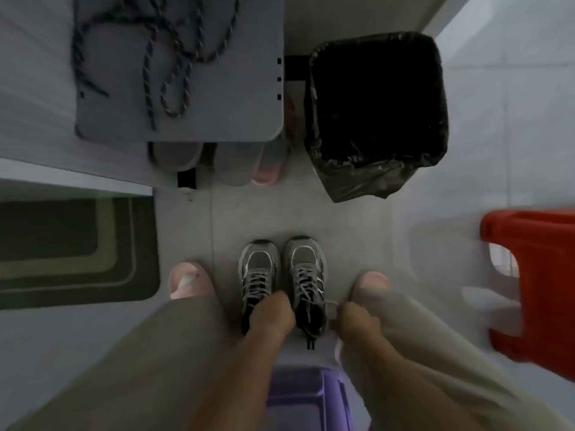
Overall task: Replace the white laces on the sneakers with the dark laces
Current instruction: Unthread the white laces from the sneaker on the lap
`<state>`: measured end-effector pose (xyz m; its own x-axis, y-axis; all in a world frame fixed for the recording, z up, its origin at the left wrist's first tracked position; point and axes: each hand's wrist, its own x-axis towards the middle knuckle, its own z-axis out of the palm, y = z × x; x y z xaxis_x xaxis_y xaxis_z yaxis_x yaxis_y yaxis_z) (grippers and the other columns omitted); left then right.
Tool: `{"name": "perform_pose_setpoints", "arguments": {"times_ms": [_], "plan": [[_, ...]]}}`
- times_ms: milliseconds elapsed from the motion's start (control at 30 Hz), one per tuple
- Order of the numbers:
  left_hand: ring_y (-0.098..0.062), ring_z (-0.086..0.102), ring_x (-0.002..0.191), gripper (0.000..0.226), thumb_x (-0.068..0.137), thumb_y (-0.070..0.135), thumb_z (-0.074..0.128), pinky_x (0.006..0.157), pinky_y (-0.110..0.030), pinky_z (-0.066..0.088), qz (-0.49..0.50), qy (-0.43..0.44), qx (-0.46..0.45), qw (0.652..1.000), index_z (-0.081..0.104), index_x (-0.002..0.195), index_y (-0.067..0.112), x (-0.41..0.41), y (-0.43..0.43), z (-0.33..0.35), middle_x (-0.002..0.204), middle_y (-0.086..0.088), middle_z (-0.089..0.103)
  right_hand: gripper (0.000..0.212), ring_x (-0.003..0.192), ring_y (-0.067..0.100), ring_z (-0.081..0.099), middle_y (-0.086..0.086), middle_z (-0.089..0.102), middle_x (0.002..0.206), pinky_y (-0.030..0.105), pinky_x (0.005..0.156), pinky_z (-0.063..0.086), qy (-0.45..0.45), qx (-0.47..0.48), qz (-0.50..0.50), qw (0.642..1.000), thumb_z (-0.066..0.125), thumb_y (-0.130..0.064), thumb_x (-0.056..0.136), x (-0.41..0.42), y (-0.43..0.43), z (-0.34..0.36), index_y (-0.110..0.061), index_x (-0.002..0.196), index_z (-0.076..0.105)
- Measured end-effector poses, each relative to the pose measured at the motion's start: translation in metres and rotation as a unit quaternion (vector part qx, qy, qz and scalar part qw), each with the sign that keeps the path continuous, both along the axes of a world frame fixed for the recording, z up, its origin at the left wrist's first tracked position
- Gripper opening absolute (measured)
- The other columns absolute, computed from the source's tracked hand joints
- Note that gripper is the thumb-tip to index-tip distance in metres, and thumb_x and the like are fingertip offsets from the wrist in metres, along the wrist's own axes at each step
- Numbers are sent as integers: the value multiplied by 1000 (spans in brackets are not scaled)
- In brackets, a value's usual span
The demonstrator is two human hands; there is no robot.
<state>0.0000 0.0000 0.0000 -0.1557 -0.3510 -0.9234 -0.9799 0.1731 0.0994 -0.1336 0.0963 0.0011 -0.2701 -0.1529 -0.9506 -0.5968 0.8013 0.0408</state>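
Two grey sneakers stand side by side on the floor between my feet, the left sneaker (pixel 257 275) and the right sneaker (pixel 306 275), both threaded with white laces (pixel 303 279). My left hand (pixel 272 315) is curled over the heel of the left sneaker. My right hand (pixel 354 321) sits beside the right sneaker and pinches a loose white lace end (pixel 331 304). Dark twisted laces (pixel 168 57) lie loose on top of a grey stool (pixel 236 98) far ahead. The frame is blurred.
A bin with a black bag (pixel 376 110) stands ahead on the right. Slippers (pixel 230 163) sit under the grey stool. A red plastic stool (pixel 535 281) is at the right, a purple stool (pixel 308 399) under me, a green mat (pixel 71 250) at the left.
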Motion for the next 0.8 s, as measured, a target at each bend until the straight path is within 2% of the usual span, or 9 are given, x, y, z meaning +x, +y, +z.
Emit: {"name": "perform_pose_setpoints", "arguments": {"times_ms": [100,233,300,467,567,633,700,733,800], "plan": [[-33,54,116,31,91,27,48,92,-38,44,7,-10,7,1000,53,115,8,-6,21,-39,123,-15,59,38,115,24,56,2,61,123,34,93,43,-32,-10,0,999,54,-36,84,10,5,-43,-27,120,58],[-33,55,115,27,94,27,39,92,-38,44,60,0,-11,998,52,111,10,-8,38,-72,123,-14,59,39,110,26,59,6,64,118,32,88,47,-54,-36,-1,998,56,-43,84,15,10,-76,-20,115,63],[-34,55,114,27,95,24,36,90,-36,44,85,26,-40,995,54,108,8,-7,41,-72,122,-15,60,39,108,28,60,7,65,116,32,86,47,-45,-60,31,997,56,-42,82,9,10,-78,-18,112,63],[-34,57,109,30,94,29,41,84,-35,45,55,111,-96,988,57,108,8,-1,39,-20,118,-16,62,42,116,28,55,10,60,126,32,91,45,-56,-112,106,986,59,-32,83,1,-9,-8,-14,122,59],[-35,58,106,33,94,31,42,83,-35,46,24,145,-133,980,60,110,9,8,35,37,116,-16,63,43,114,26,56,7,61,123,31,89,44,-31,-135,126,982,61,-36,83,7,-9,54,-15,121,60],[-34,58,105,34,94,31,42,83,-34,47,-6,159,-148,976,60,111,9,11,32,77,115,-16,62,40,104,25,62,7,65,111,30,82,46,-26,-163,115,980,65,-38,79,14,-5,89,-14,112,64],[-35,59,105,33,94,32,42,83,-34,47,-39,169,-188,967,60,109,8,15,34,120,114,-17,62,27,86,23,68,9,70,89,30,72,51,-30,-198,96,975,67,-34,76,21,3,125,-12,91,70],[-35,59,103,32,94,32,43,81,-34,46,-54,177,-211,960,59,107,8,17,37,141,112,-17,63,20,77,21,68,8,69,76,30,70,53,-26,-213,93,972,66,-31,76,25,8,141,-11,78,69],[-34,58,100,31,94,32,43,77,-34,45,-74,199,-254,944,59,102,7,26,46,175,108,-16,63,23,62,17,63,0,61,60,27,63,50,-4,-248,76,966,65,-30,76,29,22,173,-15,59,60]]}}
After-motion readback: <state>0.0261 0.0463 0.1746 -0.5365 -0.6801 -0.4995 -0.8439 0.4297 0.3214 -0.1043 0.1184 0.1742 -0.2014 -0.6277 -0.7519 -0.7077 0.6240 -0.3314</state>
